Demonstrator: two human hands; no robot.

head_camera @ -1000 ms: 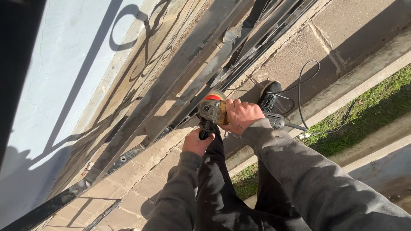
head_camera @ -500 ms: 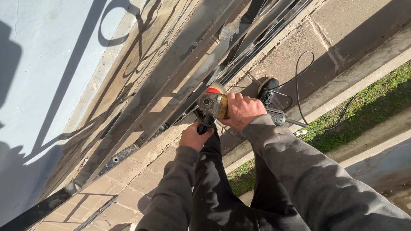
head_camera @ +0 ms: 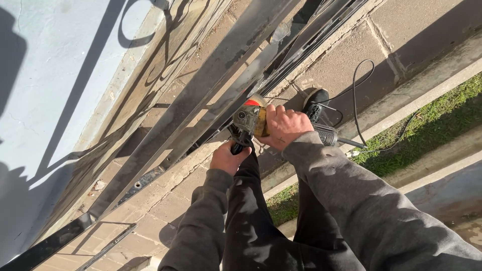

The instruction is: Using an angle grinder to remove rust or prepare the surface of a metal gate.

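Both hands (head_camera: 253, 143) over angle grinder (head_camera: 248, 120), disc hidden.

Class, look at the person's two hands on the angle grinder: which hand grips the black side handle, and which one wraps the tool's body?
The left hand grips the black side handle below the grinder's head. The right hand wraps the angle grinder body, nearer its cable.
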